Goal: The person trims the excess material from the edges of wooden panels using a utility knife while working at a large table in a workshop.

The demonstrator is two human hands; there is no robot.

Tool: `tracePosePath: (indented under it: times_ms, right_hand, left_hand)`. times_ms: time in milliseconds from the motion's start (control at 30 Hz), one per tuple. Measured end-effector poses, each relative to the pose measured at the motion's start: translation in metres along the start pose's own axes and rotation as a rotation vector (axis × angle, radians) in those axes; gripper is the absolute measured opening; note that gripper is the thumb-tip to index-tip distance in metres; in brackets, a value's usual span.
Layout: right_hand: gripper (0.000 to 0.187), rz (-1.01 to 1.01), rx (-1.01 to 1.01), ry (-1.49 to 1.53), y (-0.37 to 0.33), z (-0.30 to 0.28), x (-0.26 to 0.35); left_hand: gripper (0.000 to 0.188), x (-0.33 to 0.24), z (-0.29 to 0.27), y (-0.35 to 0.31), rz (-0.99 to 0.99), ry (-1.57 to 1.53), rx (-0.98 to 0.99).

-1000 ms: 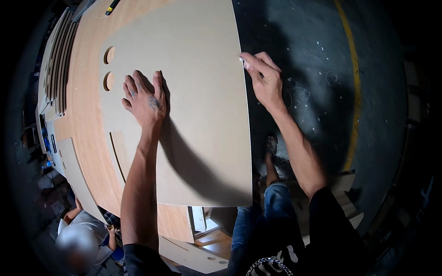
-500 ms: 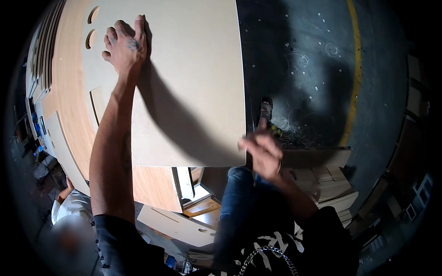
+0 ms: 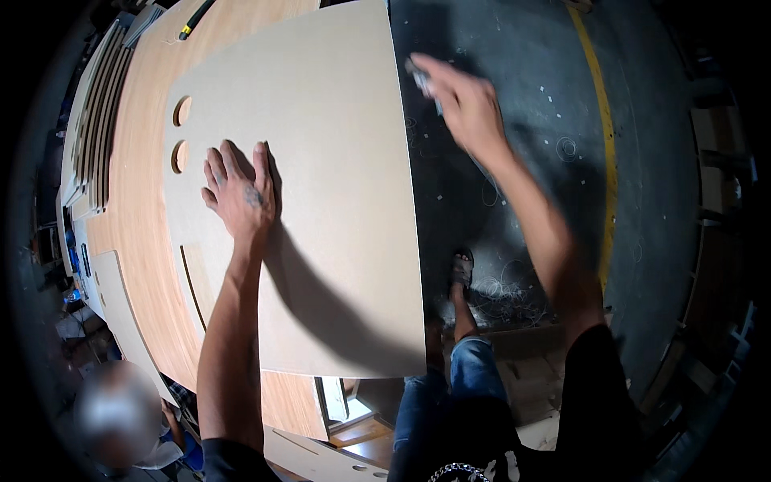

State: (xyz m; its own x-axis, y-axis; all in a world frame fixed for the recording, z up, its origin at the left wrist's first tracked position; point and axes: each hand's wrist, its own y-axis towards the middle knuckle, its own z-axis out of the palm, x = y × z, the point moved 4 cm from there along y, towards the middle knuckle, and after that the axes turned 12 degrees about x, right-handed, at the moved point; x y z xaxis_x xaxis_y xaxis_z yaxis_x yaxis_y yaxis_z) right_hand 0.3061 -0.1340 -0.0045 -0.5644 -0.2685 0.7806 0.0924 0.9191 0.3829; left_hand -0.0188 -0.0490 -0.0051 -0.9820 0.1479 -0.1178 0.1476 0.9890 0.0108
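A large pale beige panel (image 3: 345,217) lies flat on a wood-grain surface, with two round holes and a narrow slot near its left side. Resting on it, my left hand (image 3: 241,193) has its palm down and fingers spread. Beyond the panel's right edge, near the far end, my right hand (image 3: 470,112) is in the air, closed around a small metallic tool (image 3: 419,79). Motion blur hides the tool's exact kind. The hand appears apart from the panel.
Stacked panels (image 3: 100,120) stand at far left, and a black-and-yellow hand tool (image 3: 193,20) lies on the wood-grain top (image 3: 136,233). Another person (image 3: 120,418) is at lower left. Curled thin strips (image 3: 498,293) and white scraps litter the dark floor, crossed by a yellow line (image 3: 602,145).
My right hand has swept from the panel's near right corner to beside its far end. My left hand stays flat on the panel, while the view has shifted toward the far side.
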Motion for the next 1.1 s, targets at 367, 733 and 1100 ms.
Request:
tracePosePath:
  times_ms: [367, 733, 1100]
  right_hand:
    - [0.034, 0.020, 0.063, -0.425, 0.153, 0.017, -0.076]
    - [0.033, -0.039, 0.093, -0.384, 0.132, 0.011, -0.059]
    - [0.043, -0.060, 0.209, -0.387, -0.074, 0.033, 0.054]
  left_hand:
    - [0.074, 0.002, 0.001, 0.000, -0.058, 0.026, 0.028]
    - [0.076, 0.002, 0.003, 0.001, -0.049, 0.049, 0.009]
    - [0.077, 0.000, 0.003, 0.001, 0.007, 0.000, -0.015]
